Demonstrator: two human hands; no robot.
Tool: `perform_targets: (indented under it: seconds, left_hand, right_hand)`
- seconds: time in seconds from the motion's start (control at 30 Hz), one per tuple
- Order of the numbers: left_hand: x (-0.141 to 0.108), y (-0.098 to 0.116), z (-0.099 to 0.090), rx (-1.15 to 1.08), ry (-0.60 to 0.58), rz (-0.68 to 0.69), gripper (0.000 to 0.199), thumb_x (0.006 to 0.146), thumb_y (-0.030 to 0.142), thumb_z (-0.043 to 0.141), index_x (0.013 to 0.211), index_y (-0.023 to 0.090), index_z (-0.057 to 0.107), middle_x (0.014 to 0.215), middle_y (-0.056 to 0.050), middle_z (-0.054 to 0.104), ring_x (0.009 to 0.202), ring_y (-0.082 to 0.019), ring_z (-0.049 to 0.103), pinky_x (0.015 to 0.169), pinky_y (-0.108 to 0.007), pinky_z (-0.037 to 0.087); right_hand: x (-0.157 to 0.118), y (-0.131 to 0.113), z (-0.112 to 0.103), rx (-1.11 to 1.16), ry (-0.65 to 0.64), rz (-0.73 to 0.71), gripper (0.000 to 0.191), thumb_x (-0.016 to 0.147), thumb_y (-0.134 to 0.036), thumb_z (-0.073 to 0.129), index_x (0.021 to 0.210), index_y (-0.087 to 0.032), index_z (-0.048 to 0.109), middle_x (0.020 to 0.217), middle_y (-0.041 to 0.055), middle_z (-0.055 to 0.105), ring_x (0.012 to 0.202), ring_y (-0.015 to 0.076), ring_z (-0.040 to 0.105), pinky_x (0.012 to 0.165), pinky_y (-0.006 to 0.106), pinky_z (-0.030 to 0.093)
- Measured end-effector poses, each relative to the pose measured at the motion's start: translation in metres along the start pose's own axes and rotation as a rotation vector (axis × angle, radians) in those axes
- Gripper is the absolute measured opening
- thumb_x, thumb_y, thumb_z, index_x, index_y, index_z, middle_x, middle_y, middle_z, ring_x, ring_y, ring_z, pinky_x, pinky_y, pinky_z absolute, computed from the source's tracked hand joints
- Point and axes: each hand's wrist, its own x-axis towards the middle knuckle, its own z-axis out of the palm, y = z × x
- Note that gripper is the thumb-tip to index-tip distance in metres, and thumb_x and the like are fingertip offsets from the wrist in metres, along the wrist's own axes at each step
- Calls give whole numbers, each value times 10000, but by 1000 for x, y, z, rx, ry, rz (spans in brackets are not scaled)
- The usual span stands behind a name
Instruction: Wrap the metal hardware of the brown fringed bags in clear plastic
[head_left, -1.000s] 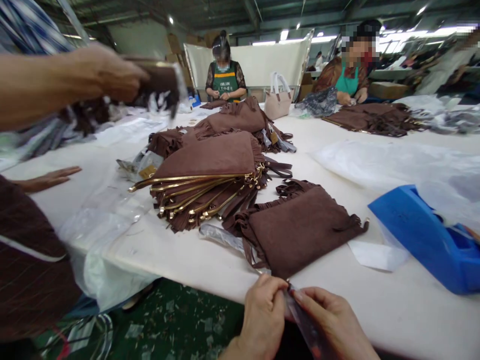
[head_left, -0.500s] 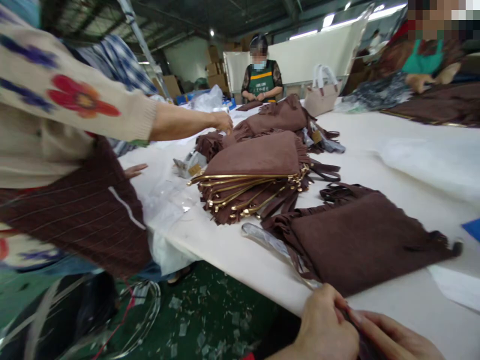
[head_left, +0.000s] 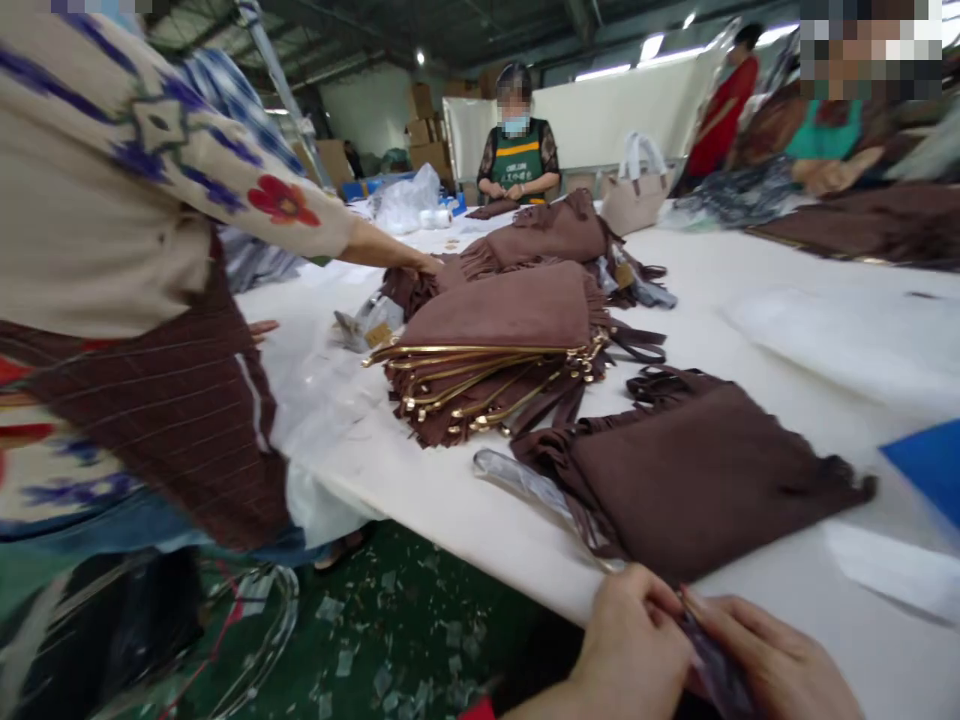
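At the bottom edge of the view, my left hand (head_left: pixel 634 640) and my right hand (head_left: pixel 776 655) meet in front of the table. Both have closed fingers pinching a dark strap (head_left: pixel 716 665) that looks wrapped in clear plastic. Just beyond them a brown fringed bag (head_left: pixel 697 470) lies flat on the white table (head_left: pixel 435 500). A plastic-wrapped strap (head_left: pixel 525 475) runs along that bag's left side. Farther back is a stack of brown bags (head_left: pixel 495 310) with gold zippers fanned towards the table's edge. Exactly how the fingertips grip the strap is partly hidden.
A person in a flowered top (head_left: pixel 262 190) leans in from the left, one hand on the brown pile. Another person (head_left: pixel 521 150) stands behind the table, and one at right by more brown pieces (head_left: pixel 870 220). Plastic sheets (head_left: pixel 847 340), a blue item (head_left: pixel 930 465) and a beige handbag (head_left: pixel 637 195) lie about.
The flowered sleeve's hand has come down onto the brown pile. A person in red has come into view at the back right. My hands still hold the strap, slightly farther left in view.
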Motion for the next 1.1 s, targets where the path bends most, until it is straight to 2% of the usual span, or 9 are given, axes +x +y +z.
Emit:
perform_targets:
  seconds: [0.13,0.27,0.37,0.5,0.63,0.7,0.8,0.93,1.1]
  left_hand:
    - [-5,0,-3,-28,-24,99,148,657,149,412,732,171,538,535,42,461,512,-94,439,528,-222,360]
    - [-10,0,-8,269,26,299,165,703,145,406,712,178,567,699,-9,550,680,-129,507,653,-258,378]
    - [-9,0,-10,477,21,413,205,754,140,373,742,176,574,762,-40,578,753,-151,530,692,-273,379]
    - [-5,-6,-12,775,10,558,224,783,122,332,766,158,552,770,-66,592,748,-176,556,655,-289,392]
    - [-2,-16,-9,985,87,709,236,782,105,292,775,155,522,738,-71,592,699,-196,569,603,-308,401]
    - [-2,-19,-6,991,139,702,243,782,103,271,770,161,507,728,-70,589,692,-199,571,601,-311,404]
    - [-2,-16,-4,938,183,566,230,796,147,264,771,173,492,739,-74,590,707,-210,573,617,-323,399]
    - [0,-5,-4,817,157,373,188,790,191,294,764,179,479,749,-87,599,728,-224,572,645,-332,379]
    - [3,4,-5,710,151,289,165,776,199,298,756,188,461,729,-84,593,722,-225,566,641,-330,359]
  right_hand:
    - [-4,-10,2,108,-44,44,357,528,-473,682,476,-149,543,398,-42,498,389,62,404,392,182,310]
    - [-6,-10,1,194,-70,50,315,549,-421,685,493,-147,540,433,-36,522,423,77,423,430,197,328]
    - [-6,-9,0,222,-115,53,303,574,-413,669,510,-149,535,442,-39,516,435,82,420,448,204,338]
    - [-5,-8,0,215,-131,52,310,601,-416,645,511,-161,494,438,-51,476,443,86,404,454,211,322]
    - [-9,-8,-1,175,-125,17,320,599,-430,643,529,-154,497,444,-60,444,445,73,367,443,202,290]
    - [-12,-9,-1,154,-125,16,331,607,-449,631,544,-150,506,447,-66,429,442,64,354,435,193,270]
    - [-14,-11,0,106,-129,42,323,600,-456,634,580,-146,541,448,-70,431,426,53,357,429,182,263]
    - [-9,-11,0,87,-145,74,302,560,-429,664,628,-145,589,478,-46,523,444,67,434,448,186,321]
    - [-2,-7,0,127,-141,107,267,576,-411,645,590,-155,571,454,-61,508,407,55,435,435,178,337]
